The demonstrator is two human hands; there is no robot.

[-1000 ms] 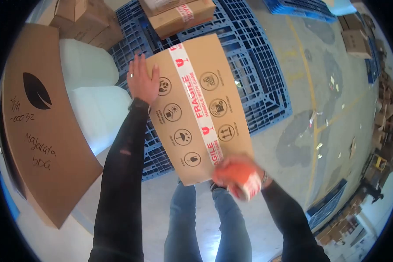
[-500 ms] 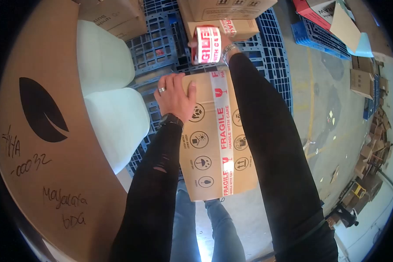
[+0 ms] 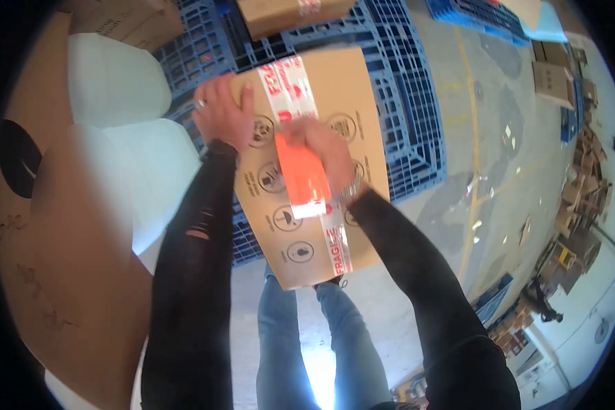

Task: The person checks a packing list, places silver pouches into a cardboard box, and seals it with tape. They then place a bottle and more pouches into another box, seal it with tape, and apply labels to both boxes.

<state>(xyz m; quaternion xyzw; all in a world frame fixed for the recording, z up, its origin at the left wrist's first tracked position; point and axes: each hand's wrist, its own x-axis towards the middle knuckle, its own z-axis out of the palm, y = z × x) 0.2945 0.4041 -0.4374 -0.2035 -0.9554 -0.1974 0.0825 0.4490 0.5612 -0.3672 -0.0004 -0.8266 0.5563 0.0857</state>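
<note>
A cardboard box (image 3: 362, 82) with printed handling symbols stands in front of me, a strip of red-and-white FRAGILE tape (image 3: 283, 85) running along its top. My left hand (image 3: 222, 113) grips the far left corner, fingers bent at the edge and thumb on the top face. My right hand (image 3: 321, 147), slightly blurred, is closed around a roll of packing tape (image 3: 301, 171) whose orange-red side faces up. The roll lies over the middle of the tape strip and covers part of it. Nearer to me, more FRAGILE lettering shows on the box.
Blue plastic pallets (image 3: 406, 102) lie beyond and beside the box. Another carton (image 3: 294, 15) sits on them at the far side. On the left are two white rounded containers (image 3: 119, 78) and a large brown carton (image 3: 82, 273). Piled cardboard (image 3: 577, 184) lines the right wall.
My right hand has brought the tape roll from beyond the box's far edge back toward me over its top. The far end of the box now shows tape. My left hand keeps its corner hold.
</note>
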